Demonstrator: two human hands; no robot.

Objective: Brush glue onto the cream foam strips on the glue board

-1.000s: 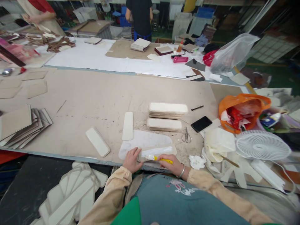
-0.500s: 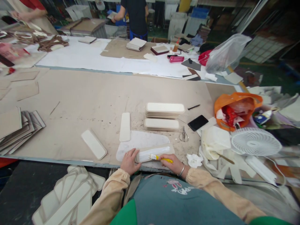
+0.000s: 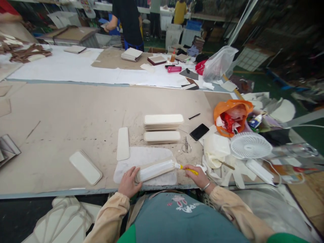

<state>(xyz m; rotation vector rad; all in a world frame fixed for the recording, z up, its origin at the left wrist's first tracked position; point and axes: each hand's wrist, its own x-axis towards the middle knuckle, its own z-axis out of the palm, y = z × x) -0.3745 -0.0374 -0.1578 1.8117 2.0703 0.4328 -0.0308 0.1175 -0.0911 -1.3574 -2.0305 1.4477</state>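
- Lettering [image 3: 189, 208] beside a printed rabbit [image 3: 179, 201] on the worker's teal apron [image 3: 162, 219] is too blurred to read from here.
- A pale panel [image 3: 157, 169] lies on a white sheet [image 3: 121, 172] near the counter's [image 3: 76, 121] edge, long axis left to right, right end angled slightly away from the worker.
- Left hand [image 3: 130, 182], partly open, rests at its left end; right hand [image 3: 197, 176] grips a yellow brush [image 3: 188, 169], bristles pointing left at the right end.

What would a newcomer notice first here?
Probably the bright orange bag, on the right of the table behind the white fan. Next, near the front edge, the yellow-handled brush in the right hand, at one end of a white-coated strip; the left hand rests at the other.
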